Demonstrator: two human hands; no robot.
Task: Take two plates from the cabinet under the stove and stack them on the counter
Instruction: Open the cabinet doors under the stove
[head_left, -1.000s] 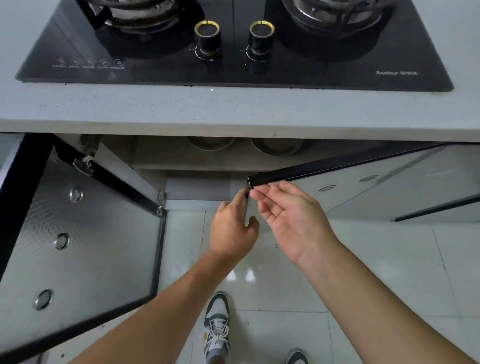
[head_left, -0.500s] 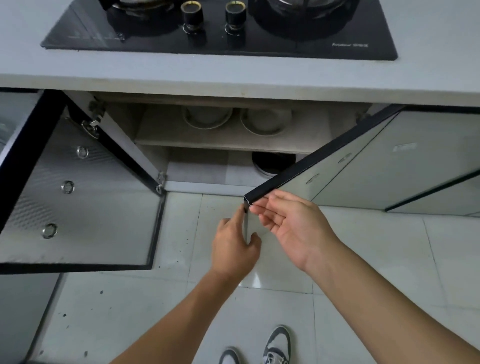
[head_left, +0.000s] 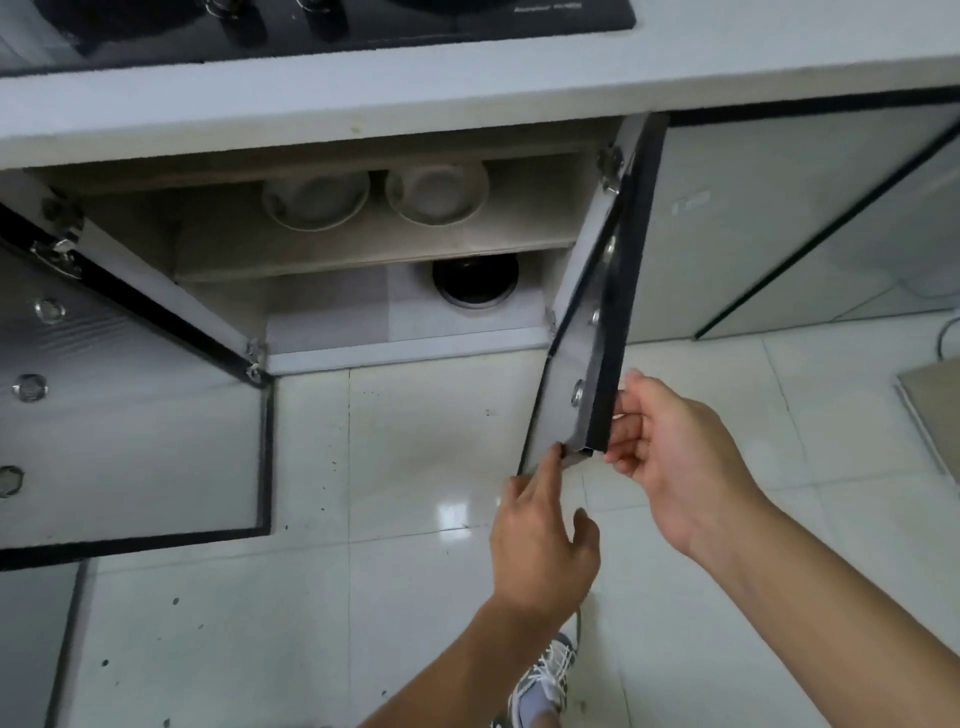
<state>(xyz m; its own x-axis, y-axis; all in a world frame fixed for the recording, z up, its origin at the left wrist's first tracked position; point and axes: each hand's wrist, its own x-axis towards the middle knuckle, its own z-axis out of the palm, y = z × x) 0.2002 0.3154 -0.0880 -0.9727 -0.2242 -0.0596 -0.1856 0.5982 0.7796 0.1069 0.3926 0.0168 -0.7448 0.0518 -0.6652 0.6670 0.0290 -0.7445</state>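
Hands at free corner of right cabinet door (head_left: 605, 322). Right hand (head_left: 675, 467): fingers (head_left: 626, 434) curled against the outer face of the door's black edge, thumb above on the same edge; a light hold at the corner, not a full wrap. Left hand (head_left: 540, 535): fingers together, index tip touching the underside of the same corner, thumb spread off to the side and free of the door. Door stands swung out, edge-on to the camera.

Left cabinet door (head_left: 130, 415) also swung wide open, well apart from both hands.

Cabinet interior exposed beyond the fingertips. Upper shelf (head_left: 363, 249): two pale stacks of plates (head_left: 317, 200), side by side, right stack (head_left: 439, 192) just beside the left one; count per stack cannot be told. Below the shelf, on the cabinet floor, a dark round dish (head_left: 475, 280). Neither hand touches any dish.

Counter (head_left: 467, 88) above the opening, stove (head_left: 332, 26) set into it. One shoe (head_left: 545, 680) on the tiled floor (head_left: 395, 597) below the left wrist.
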